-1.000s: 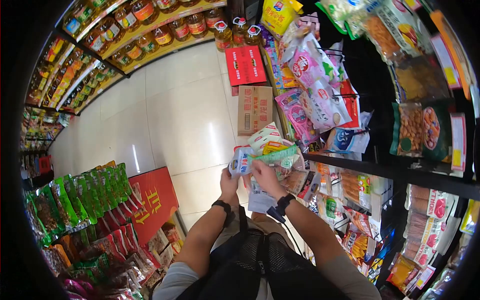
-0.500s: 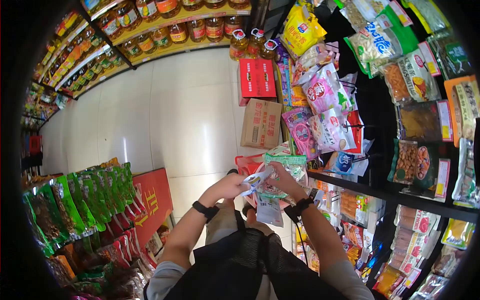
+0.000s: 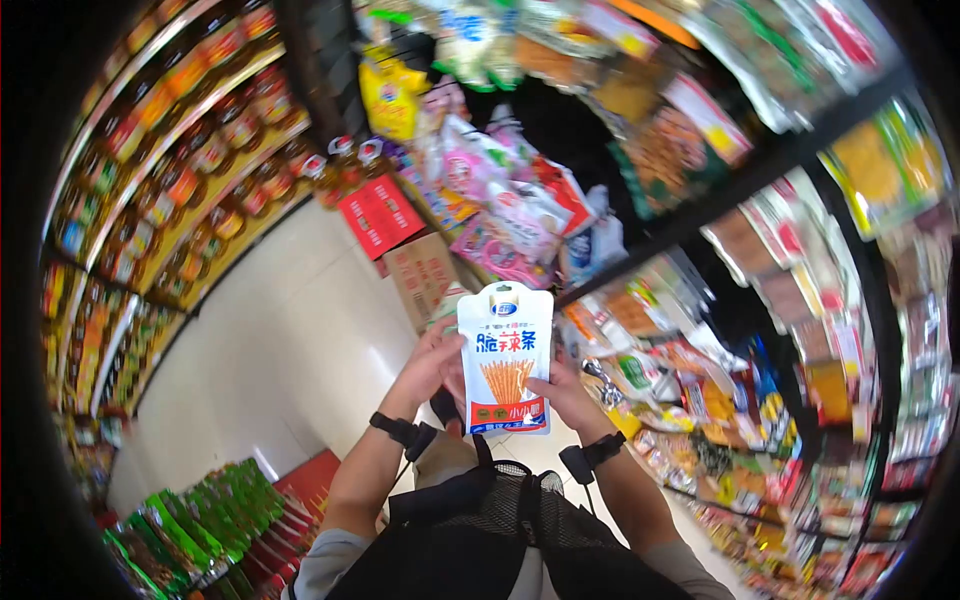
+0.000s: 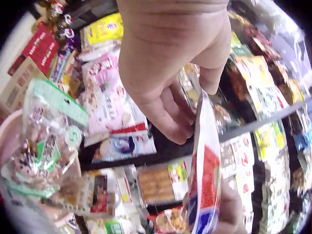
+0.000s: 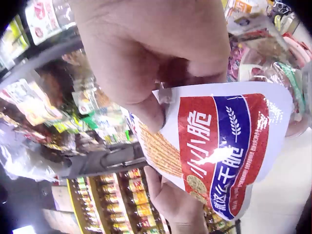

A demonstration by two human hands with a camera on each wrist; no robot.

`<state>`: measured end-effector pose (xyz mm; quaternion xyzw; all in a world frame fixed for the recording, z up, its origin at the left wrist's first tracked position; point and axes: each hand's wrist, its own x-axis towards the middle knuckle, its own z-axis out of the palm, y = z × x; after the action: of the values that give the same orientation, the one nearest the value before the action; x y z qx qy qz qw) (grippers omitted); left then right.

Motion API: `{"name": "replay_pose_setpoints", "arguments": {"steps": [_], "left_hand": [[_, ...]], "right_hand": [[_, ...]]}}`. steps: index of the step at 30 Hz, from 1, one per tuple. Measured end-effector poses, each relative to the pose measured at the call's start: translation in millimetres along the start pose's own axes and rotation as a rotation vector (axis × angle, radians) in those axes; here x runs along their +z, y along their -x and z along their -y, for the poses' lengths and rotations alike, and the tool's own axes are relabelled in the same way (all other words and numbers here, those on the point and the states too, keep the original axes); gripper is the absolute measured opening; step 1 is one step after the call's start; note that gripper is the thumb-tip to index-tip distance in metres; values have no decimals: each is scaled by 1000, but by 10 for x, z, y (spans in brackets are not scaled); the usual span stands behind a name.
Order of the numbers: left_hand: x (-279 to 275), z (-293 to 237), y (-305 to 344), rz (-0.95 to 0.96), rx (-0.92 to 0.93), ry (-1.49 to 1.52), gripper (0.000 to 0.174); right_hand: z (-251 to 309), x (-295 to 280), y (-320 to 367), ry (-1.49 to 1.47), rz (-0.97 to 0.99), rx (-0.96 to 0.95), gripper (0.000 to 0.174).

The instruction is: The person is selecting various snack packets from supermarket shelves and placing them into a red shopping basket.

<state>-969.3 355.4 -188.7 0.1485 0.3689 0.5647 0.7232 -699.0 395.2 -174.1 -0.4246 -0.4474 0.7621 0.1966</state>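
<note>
A white snack packet point(image 3: 505, 360) with a picture of orange sticks faces up in front of the body. My left hand point(image 3: 432, 362) pinches its left edge, the fingers behind it. On the other side my right hand point(image 3: 562, 392) grips the packet, thumb on the front. In the left wrist view the packet point(image 4: 206, 170) is seen edge-on beside my left hand point(image 4: 170, 73). The right wrist view shows my right hand point(image 5: 151, 53) on the packet point(image 5: 214, 146), its red and blue end toward the camera.
Racks of hanging snack bags point(image 3: 510, 215) stand at the right. Oil bottles point(image 3: 185, 185) line shelves at the left. A red box point(image 3: 381, 216) and a cardboard box point(image 3: 422, 275) sit on the floor. A pink basket point(image 4: 9, 134) holds clear green-edged bags point(image 4: 46, 146).
The packet has come up flat toward the head camera, with both hands at its sides. My right hand has left the green-edged bag. The head view has turned, and the shelves appear rotated.
</note>
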Motion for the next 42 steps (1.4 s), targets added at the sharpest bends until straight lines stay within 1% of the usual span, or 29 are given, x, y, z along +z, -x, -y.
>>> {"name": "replay_pose_setpoints", "arguments": {"steps": [1, 3, 4, 6, 7, 9, 10, 11, 13, 15, 18, 19, 22, 25, 26, 28, 30, 34, 35, 37, 40, 41, 42], "left_hand": [[231, 180, -28, 119, -23, -35, 48], [684, 548, 83, 174, -160, -208, 46], [920, 736, 106, 207, -216, -298, 46], [1241, 1155, 231, 303, -229, -336, 41], [1421, 1339, 233, 379, -243, -383, 39], [1720, 1716, 442, 460, -182, -594, 37], [2004, 1817, 534, 510, -142, -699, 36], [2247, 1922, 766, 482, -284, -663, 37], [2462, 2408, 855, 571, -243, -616, 36], [2515, 2974, 965, 672, -230, -606, 34], [2942, 3532, 1259, 791, -347, -574, 34], [3142, 3644, 1365, 834, -390, -598, 33], [3510, 4081, 1599, 1036, -476, -678, 34], [3816, 4476, 1792, 1101, -574, -764, 33], [3922, 4599, 1857, 1111, -613, -744, 33], [4099, 4839, 2017, 1113, -714, -709, 33], [4232, 5159, 2132, 1158, -795, -704, 32], [4568, 5832, 2368, 1191, -911, -682, 33], [4643, 6023, 2404, 1200, -929, -685, 33], [4937, 6507, 2421, 1211, -959, -697, 33], [5329, 7051, 2417, 1241, -957, -685, 34], [5473, 7214, 2406, 1256, -952, -689, 33], [5590, 7359, 2411, 1265, -949, -695, 33]], "right_hand": [[-46, -136, 219, -46, -50, -55, 36], [-195, -319, 719, -158, -152, -143, 37], [-252, -457, 968, -161, -193, -184, 37], [-489, -644, 1525, -179, -270, -248, 37], [-546, -732, 1816, -233, -327, -245, 37], [-829, -817, 2381, -317, -402, -289, 37], [-919, -887, 2625, -358, -442, -320, 38], [-1044, -883, 2915, -436, -462, -338, 37], [-1268, -994, 3386, -429, -533, -385, 36], [-1522, -1040, 3894, -430, -617, -415, 36], [-1873, -998, 4624, -487, -778, -466, 36], [-2003, -991, 4810, -521, -839, -489, 36], [-2341, -871, 5316, -644, -993, -565, 37], [-2559, -769, 5695, -763, -1123, -638, 38], [-2621, -761, 5805, -803, -1164, -657, 39], [-2789, -768, 6022, -827, -1209, -687, 40], [-2986, -771, 6248, -884, -1253, -695, 40], [-3222, -942, 6781, -981, -1337, -698, 40], [-3269, -1013, 6925, -992, -1361, -688, 40], [-3453, -1377, 7250, -1014, -1376, -696, 41], [-3661, -1882, 7626, -1026, -1408, -636, 41], [-3690, -2035, 7780, -1047, -1393, -581, 42], [-3716, -2179, 7927, -1035, -1398, -582, 42]]}}
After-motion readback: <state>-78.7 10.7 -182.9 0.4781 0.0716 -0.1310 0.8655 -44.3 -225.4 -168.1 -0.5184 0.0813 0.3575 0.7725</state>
